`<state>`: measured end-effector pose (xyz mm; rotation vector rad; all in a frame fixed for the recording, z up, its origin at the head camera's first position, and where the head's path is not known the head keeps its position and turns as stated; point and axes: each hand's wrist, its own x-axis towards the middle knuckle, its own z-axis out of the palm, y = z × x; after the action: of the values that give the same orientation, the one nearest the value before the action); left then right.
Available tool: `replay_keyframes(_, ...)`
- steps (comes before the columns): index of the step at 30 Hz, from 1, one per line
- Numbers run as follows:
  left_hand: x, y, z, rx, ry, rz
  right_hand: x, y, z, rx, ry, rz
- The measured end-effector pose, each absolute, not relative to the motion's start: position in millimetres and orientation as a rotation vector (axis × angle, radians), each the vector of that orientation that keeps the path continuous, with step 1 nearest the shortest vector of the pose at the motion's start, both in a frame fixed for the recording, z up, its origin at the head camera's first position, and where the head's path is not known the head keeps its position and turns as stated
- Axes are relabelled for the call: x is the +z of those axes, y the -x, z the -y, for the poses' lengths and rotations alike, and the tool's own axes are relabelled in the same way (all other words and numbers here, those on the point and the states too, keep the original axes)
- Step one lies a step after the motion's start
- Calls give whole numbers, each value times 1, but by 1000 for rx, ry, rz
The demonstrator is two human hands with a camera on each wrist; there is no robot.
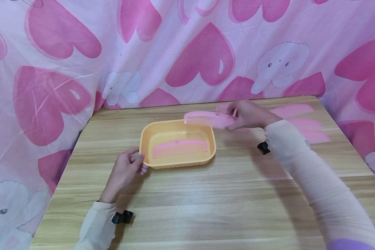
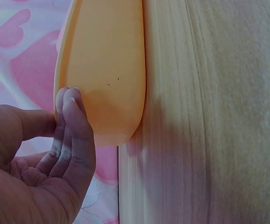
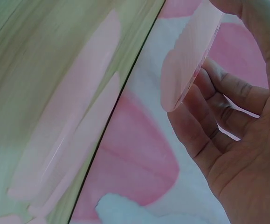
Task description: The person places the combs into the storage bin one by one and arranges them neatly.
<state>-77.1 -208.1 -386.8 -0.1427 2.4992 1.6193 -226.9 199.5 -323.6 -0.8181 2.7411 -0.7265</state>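
A yellow-orange plastic tray [image 1: 178, 164] stands on the table with one pink comb [image 1: 181, 147] lying inside, teeth towards me. My left hand [image 1: 125, 172] pinches the tray's near left corner, thumb at the rim and fingers against the outer wall [image 2: 111, 56], as the left wrist view shows. My right hand [image 1: 250, 114] grips a second pink comb [image 1: 203, 118] by one end. That comb's far end reaches over the tray's back right rim, teeth downward. In the right wrist view, the held comb [image 3: 186, 60] sits between thumb and fingers.
Several more pink combs [image 1: 306, 123] lie on the wooden table [image 1: 206, 208] at the right, partly hidden behind my right arm. A pink heart-patterned cloth [image 1: 200, 59] hangs along the table's back edge. Black wrist devices [image 1: 122, 217] sit on both sleeves.
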Motion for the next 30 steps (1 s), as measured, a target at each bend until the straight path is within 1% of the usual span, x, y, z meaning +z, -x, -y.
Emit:
replay_keyframes(8,-387,78,208,1625,156,-2489,-318,227,-166,-712,922,-2668)
replay_keyframes(17,-386,78,208,1610,161,-2501,-321,225,-129,-657,1077,-2626)
replay_keyframes(26,-386,78,208,1612,175,-2492,-325,219,-102,-596,999,-2570)
replay_keyframes(30,-386,78,208,1608,175,-2494,-331,218,-94,-538,1020,-2587)
